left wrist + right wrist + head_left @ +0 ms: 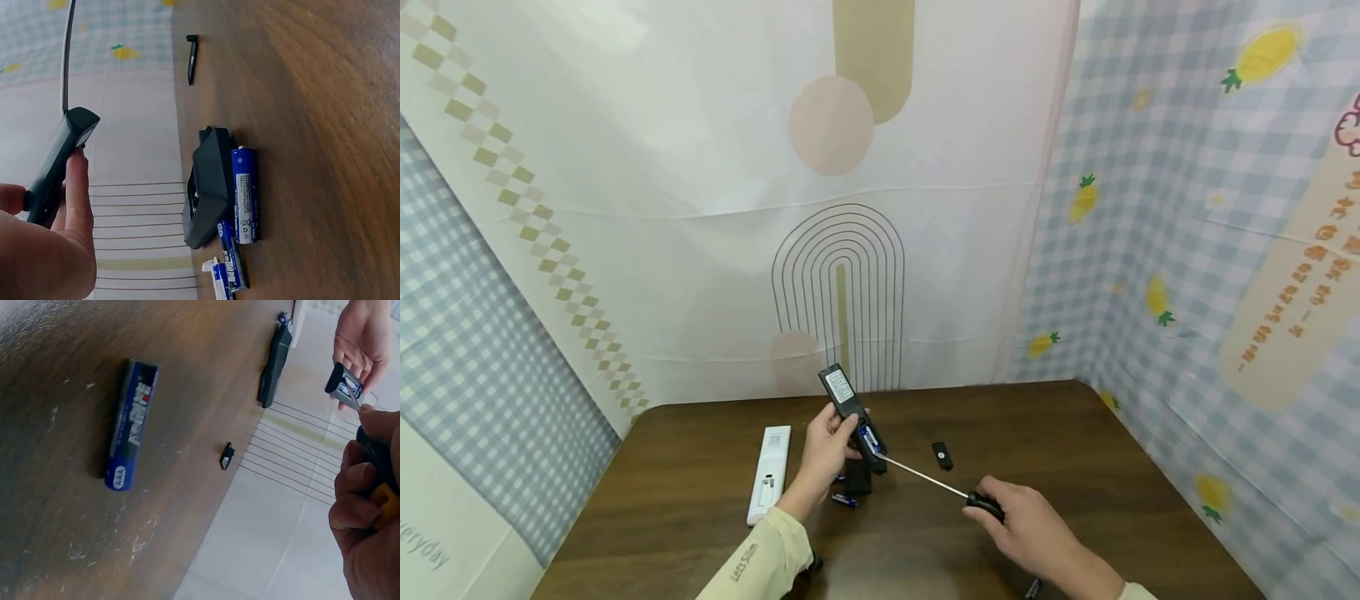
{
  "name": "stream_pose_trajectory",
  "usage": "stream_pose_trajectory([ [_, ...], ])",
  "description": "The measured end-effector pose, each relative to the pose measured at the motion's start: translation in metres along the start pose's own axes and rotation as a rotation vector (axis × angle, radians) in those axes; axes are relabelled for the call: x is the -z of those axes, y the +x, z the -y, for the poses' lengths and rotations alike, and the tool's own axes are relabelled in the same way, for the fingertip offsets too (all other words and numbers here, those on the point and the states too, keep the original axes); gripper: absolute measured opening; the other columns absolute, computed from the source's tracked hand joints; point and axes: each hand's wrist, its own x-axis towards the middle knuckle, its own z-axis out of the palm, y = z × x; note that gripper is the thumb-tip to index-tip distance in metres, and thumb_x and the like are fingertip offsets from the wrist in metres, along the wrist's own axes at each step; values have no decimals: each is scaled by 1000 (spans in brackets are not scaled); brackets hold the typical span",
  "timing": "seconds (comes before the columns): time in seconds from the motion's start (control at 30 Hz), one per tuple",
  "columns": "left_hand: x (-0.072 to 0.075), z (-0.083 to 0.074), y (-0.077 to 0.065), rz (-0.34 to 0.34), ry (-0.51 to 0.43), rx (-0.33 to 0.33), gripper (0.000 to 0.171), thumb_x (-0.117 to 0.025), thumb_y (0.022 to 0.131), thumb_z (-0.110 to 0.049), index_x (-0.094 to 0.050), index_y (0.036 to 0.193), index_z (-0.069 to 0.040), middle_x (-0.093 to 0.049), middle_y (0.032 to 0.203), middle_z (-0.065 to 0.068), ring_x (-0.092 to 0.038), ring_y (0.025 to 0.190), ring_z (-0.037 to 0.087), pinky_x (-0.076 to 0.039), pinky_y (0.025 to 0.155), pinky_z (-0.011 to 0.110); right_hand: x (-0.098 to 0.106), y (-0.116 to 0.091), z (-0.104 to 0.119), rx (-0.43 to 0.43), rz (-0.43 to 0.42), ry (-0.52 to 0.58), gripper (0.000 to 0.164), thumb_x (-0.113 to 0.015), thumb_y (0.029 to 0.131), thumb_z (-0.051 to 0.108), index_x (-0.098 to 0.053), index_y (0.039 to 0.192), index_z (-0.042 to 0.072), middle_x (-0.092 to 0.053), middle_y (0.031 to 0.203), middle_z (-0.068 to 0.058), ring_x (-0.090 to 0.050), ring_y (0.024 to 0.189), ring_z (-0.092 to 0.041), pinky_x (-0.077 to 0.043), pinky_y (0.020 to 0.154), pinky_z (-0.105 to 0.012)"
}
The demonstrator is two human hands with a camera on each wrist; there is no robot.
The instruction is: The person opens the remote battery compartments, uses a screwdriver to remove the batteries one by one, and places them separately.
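My left hand (824,452) grips a black remote control (841,390) above the table, its back turned up and its battery compartment uncovered. Blue batteries (870,438) show inside that compartment. In my right hand (1026,521) is a screwdriver (985,503), held by its black handle, which shows an orange part in the right wrist view. The long metal shaft (925,477) reaches left, with its tip at the lower end of the compartment. A small black battery cover (942,455) lies on the table between and beyond the hands.
Left of my left hand lies a white remote control (770,475), its compartment uncovered. Another black device (211,187) rests under the left hand, with blue batteries (244,195) beside it. One AAA battery (132,425) lies near my right hand. Curtains hang behind the wooden table (685,500).
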Motion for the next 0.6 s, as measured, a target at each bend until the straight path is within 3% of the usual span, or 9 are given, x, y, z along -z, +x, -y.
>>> stream_pose_trajectory([
  [0.2, -5, 1, -2, -7, 32, -14, 38, -54, 111, -10, -53, 148, 0, -67, 145, 26, -75, 101, 24, -64, 66, 35, 2, 1, 4, -5, 3, -26, 23, -71, 103, 38, -57, 91, 24, -45, 69, 18, -36, 56, 7, -36, 49, -17],
  [0.37, -9, -1, -5, 30, 57, -37, 38, -54, 111, -8, -54, 148, -3, -67, 145, 25, -73, 103, 22, -61, 66, 29, 4, 3, 11, -47, 27, -55, 24, -72, 102, 36, -56, 89, 24, -43, 67, 17, -34, 54, 6, -32, 49, -17],
  [0.6, -18, 3, -2, 67, 130, -68, 37, -54, 111, -9, -55, 148, -5, -68, 144, 24, -68, 95, 20, -54, 68, 26, 4, 8, 22, -95, 7, -105, 30, -76, 100, 31, -52, 85, 21, -39, 65, 14, -31, 54, 3, -27, 50, -19],
])
